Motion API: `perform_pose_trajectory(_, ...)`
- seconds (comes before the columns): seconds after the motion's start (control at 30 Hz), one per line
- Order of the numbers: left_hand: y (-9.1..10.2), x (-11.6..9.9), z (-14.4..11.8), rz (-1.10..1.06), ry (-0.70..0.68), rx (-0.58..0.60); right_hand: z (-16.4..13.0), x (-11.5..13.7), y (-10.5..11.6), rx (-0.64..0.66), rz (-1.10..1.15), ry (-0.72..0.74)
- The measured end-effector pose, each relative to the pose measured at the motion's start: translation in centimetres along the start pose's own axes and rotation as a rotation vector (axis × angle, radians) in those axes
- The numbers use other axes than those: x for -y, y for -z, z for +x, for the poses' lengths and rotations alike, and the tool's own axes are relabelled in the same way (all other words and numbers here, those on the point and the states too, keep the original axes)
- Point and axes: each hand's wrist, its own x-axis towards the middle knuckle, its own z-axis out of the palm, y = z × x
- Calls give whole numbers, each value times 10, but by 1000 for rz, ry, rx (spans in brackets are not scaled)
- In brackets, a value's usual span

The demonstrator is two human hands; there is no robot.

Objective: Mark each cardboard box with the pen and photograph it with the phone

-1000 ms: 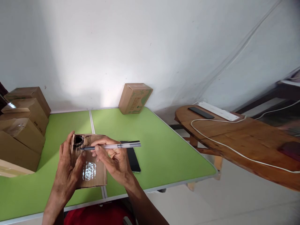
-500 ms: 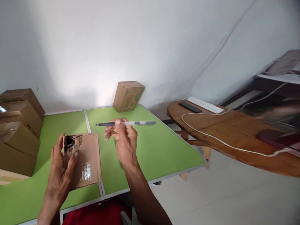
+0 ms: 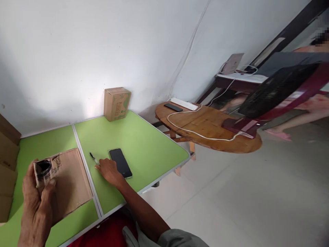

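Note:
My left hand [image 3: 37,202] grips a small flat cardboard box [image 3: 70,180] by its left side, thumb on top. Dark scribbles and a black torn-looking hole mark the box's upper left corner. Low over the green table [image 3: 144,140], my right hand [image 3: 110,170] is closed at one end of a pen [image 3: 94,157], whose dark tip points away to the upper left. Right beside that hand lies a black smartphone [image 3: 121,163], screen up.
A printed cardboard box [image 3: 117,104] stands against the wall. More boxes [image 3: 7,168] are stacked at the left edge. On the wooden table [image 3: 205,128] are a dark slab [image 3: 173,107], a white cable and a fan-like appliance [image 3: 277,92]. Behind it is a person [image 3: 308,109].
My right hand has lowered the pen from the air to the tabletop. The phone has come into sight. My view has turned right, so the boxes appear farther left.

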Motion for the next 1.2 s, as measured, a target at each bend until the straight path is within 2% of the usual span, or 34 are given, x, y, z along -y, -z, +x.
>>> perform_pose_trajectory(0.1,0,5,3,13,1,2,-11,-15,11,-61,7,-41)
perform_pose_trajectory(0.23,-2,-2,2,13,-11,-3,-25,-50,21,-209,19,-255)
perform_pose_trajectory(0.33,-5,-11,-2,18,-36,11,-27,-72,19,-217,71,-360)
perform_pose_trajectory(0.43,-6,-14,-5,-2,-61,31,-21,-82,13,-208,169,-357)
perform_pose_trajectory(0.6,-6,-4,-5,3,-59,10,-13,-84,2,-202,402,-309)
perform_pose_trajectory(0.8,-5,5,-4,-38,-77,1,-40,-88,4,-167,845,-171)
perform_pose_trajectory(0.9,-5,6,-4,-47,-59,-3,-62,-81,21,-112,1274,-84)
perform_pose_trajectory(1.0,-4,5,-4,-47,-67,3,-80,-58,48,-47,1703,81)
perform_pose_trajectory(1.1,-4,1,-5,-54,-68,15,-90,-25,72,11,1818,245)
perform_pose_trajectory(1.2,-4,-3,-8,-57,-68,23,-98,10,84,152,1829,388)
